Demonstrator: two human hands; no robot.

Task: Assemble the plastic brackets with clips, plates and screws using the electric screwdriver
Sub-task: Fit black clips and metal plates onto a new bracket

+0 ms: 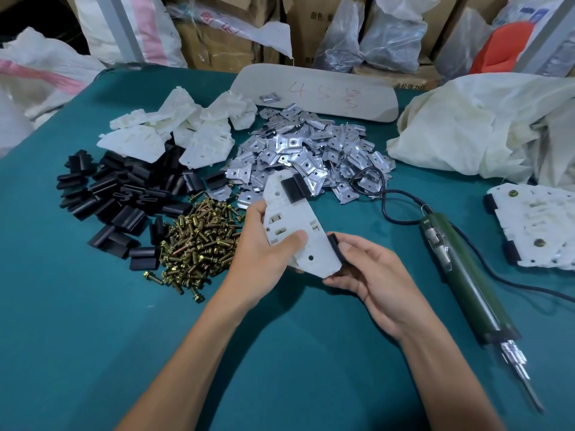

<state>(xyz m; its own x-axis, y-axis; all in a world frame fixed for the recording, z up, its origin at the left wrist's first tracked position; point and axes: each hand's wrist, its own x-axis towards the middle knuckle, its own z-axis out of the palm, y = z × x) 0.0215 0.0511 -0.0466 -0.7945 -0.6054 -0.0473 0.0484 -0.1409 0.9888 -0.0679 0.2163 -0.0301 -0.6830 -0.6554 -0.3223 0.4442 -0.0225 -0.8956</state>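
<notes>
My left hand [264, 247] grips a white plastic bracket [298, 231] above the table, thumb across its face. One black clip [293, 188] sits on the bracket's upper edge. My right hand [370, 272] holds the bracket's lower right edge, fingers curled round a second black clip [335, 247] there. Loose black clips [115, 197] lie in a heap at the left, brass screws [199, 244] beside them, metal plates [298, 150] behind, white brackets [174, 132] at the back left. The green electric screwdriver [460, 275] lies on the table to the right of my hands.
The table has a teal cloth [93, 337]. Finished brackets [535, 225] are stacked at the right edge. A white sack [485, 126] lies at the back right, a beige board [326, 91] behind the plates. The screwdriver's black cable [389, 197] loops near the plates. Boxes and bags line the back.
</notes>
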